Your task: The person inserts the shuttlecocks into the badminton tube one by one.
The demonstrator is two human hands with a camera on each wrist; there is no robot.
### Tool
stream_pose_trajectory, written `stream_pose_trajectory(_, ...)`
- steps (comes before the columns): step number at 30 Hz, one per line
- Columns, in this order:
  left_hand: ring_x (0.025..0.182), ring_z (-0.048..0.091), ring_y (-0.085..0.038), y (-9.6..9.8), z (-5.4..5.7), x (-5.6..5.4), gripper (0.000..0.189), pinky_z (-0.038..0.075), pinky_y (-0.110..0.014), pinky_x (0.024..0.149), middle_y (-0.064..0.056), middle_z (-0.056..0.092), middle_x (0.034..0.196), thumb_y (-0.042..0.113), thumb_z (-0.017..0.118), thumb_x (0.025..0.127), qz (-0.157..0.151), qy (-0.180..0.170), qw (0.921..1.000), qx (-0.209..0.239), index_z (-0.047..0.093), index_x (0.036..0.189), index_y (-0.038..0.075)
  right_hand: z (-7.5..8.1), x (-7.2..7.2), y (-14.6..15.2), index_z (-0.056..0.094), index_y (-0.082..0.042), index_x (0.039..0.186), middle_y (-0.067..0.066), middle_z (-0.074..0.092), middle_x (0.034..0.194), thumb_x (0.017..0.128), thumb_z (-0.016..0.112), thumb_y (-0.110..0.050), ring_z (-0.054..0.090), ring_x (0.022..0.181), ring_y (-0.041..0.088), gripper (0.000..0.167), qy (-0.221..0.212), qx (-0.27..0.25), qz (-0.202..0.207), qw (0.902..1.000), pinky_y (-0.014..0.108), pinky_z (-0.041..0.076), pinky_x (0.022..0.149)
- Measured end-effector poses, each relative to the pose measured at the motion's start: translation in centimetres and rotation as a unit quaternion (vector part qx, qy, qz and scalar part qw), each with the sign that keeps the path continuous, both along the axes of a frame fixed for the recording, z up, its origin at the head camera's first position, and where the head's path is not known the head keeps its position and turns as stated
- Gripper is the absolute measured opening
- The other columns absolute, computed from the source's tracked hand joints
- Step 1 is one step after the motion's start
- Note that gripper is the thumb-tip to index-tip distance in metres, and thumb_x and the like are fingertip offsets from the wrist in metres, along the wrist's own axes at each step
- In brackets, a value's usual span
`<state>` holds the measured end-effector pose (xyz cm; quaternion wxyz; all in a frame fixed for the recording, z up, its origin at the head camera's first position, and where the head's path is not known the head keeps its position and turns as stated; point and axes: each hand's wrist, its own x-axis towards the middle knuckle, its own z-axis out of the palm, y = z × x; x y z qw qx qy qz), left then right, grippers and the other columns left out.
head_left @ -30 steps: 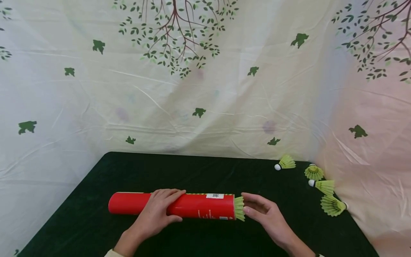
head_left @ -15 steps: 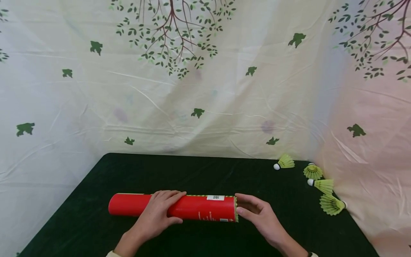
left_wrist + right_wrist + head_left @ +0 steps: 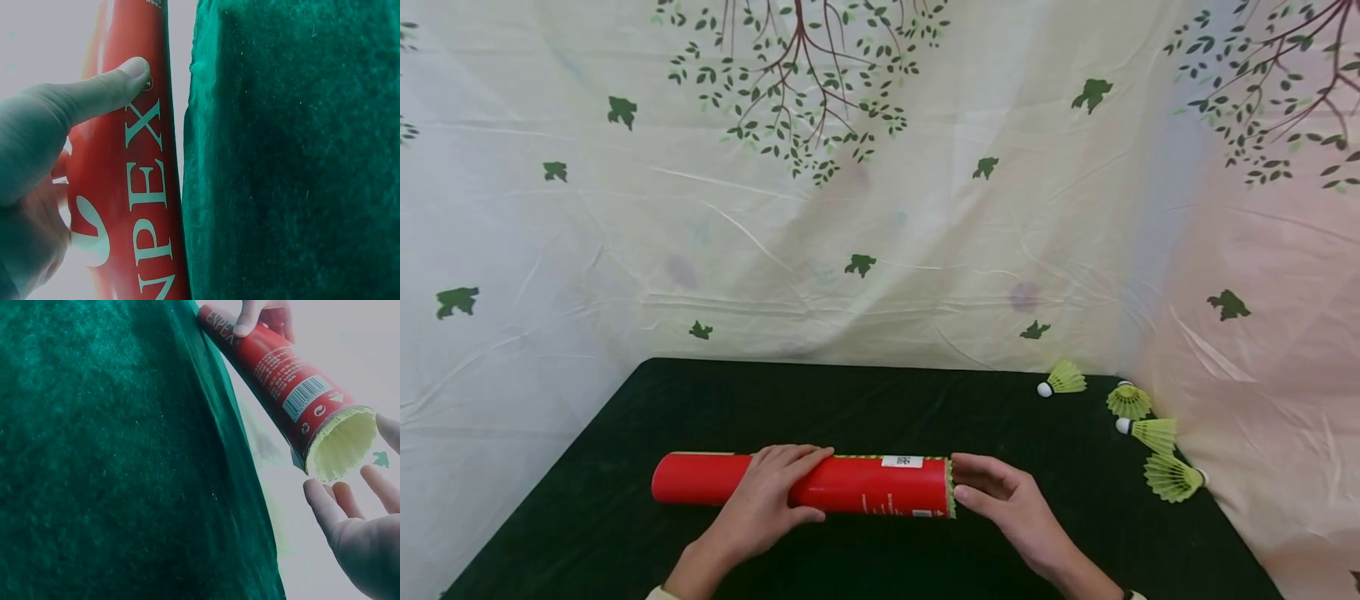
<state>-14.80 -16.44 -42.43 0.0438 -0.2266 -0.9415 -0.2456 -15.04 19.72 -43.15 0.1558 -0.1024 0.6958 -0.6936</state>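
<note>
A red shuttlecock tube (image 3: 880, 485) lies sideways across the dark green table. My left hand (image 3: 767, 500) grips it around the middle, thumb on the near side; in the left wrist view that thumb presses over the white lettering. Inside the tube's right mouth sits a yellow shuttlecock (image 3: 344, 445), its skirt nearly level with the rim and its cork hidden. My right hand (image 3: 1015, 508) is at this mouth, fingers spread and loosely bent, with nothing held between them. The right wrist view shows fingertips (image 3: 315, 490) close to the rim; whether they touch it I cannot tell.
Several yellow shuttlecocks lie loose at the table's far right, one (image 3: 1063, 379) by the back edge and another (image 3: 1172, 478) by the right edge. A pale curtain (image 3: 925, 208) printed with leaves hangs behind the green tabletop (image 3: 737, 408).
The shuttlecock skirt that stuck out of the tube's right end has gone in nearly flush. My right hand moved slightly left with it, then stayed. My left hand keeps its hold.
</note>
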Motion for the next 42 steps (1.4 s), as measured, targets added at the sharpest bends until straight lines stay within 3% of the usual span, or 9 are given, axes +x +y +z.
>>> stream_pose_trajectory(10,0.124,0.047,-0.02,-0.1,0.1,-0.1,0.077,0.037,-0.061,0.104,0.005,0.056,0.137,0.033,0.087,0.076,0.003,-0.002,1.0,0.006,0.053,0.145,0.03,0.1,0.0,-0.4,0.048,-0.001,0.145,0.018,0.051,0.141,0.097,0.065,-0.012,0.054,0.126,0.033,0.052,0.004,-0.009,-0.019,0.9998,0.043,0.049,0.099)
stream_pose_trajectory(42,0.123,0.048,-0.02,0.2,-0.1,0.1,0.079,0.036,-0.061,0.104,0.003,0.056,0.137,0.03,0.088,0.075,0.005,-0.002,0.9999,0.011,0.053,0.145,0.029,0.4,0.0,-1.1,0.053,-0.006,0.142,0.015,0.054,0.14,0.094,0.07,-0.016,0.053,0.126,0.032,0.052,0.001,0.011,-0.022,0.9997,0.044,0.049,0.099)
